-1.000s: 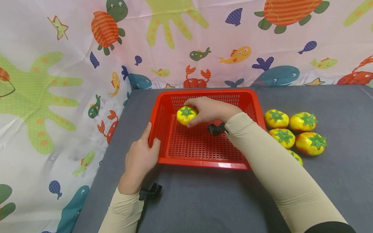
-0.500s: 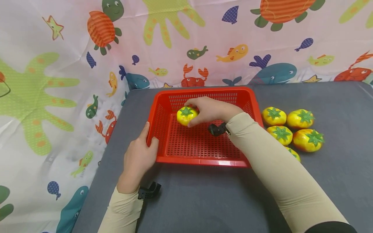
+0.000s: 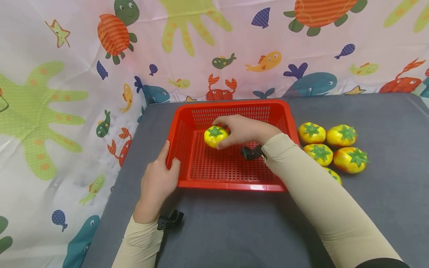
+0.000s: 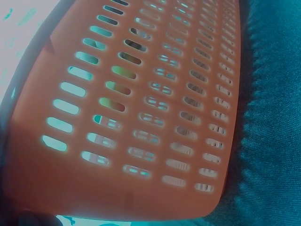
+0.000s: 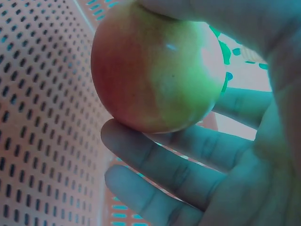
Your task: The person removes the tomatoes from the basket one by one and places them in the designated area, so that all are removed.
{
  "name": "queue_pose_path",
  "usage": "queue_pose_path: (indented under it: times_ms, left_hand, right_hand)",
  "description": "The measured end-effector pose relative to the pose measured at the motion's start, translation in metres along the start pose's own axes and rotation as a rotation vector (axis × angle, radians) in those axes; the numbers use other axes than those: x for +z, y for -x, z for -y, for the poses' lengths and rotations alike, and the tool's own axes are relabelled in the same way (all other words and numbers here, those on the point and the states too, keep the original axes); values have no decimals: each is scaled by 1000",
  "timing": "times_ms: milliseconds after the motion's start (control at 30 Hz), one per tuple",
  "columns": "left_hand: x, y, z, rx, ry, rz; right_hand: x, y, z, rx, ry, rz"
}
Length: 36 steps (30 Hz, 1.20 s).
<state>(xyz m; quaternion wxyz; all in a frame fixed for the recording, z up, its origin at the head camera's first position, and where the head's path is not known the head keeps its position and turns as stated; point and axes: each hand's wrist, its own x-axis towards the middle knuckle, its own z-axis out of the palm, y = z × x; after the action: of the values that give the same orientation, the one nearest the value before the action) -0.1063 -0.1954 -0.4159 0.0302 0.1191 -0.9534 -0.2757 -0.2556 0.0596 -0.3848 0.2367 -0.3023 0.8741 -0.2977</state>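
Observation:
My right hand (image 3: 236,129) pinches a glossy yellow toy fruit (image 3: 215,137) with a green star-shaped leaf cap, over the left part of a red perforated plastic basket (image 3: 231,187). In the right wrist view the same fruit (image 5: 150,80) has a red side and sits between thumb and fingertips, beside the basket's perforated surface (image 5: 47,117). At the basket's left side my left hand (image 3: 159,182) grips the rim, its thumb on the inner side. Slotted basket wall (image 4: 113,188) fills much of the left wrist view, where most of the left hand is out of sight.
Several similar yellow-red fruits (image 3: 350,160) lie grouped on the grey tabletop (image 3: 231,227) right of the basket. The right forearm (image 3: 321,197) partly covers the nearest one. A curtain (image 3: 197,70) printed with sea animals hangs behind and to the left.
The head view has shifted slightly, sliding the scene left. The right hand and its fruit have moved a little right and nearer within the basket. The left hand keeps its hold on the rim.

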Motion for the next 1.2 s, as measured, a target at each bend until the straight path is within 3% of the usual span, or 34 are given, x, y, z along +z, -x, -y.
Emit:
queue_pose_path:
  times_ms: [533,1200]
  left_hand:
    - [0,-1,-2,10,-36,-8]
    - [-2,-1,-1,7,-19,0]
  right_hand:
    - [8,17,-4,24,-5,26]
    - [12,40,-14,4,-14,-22]
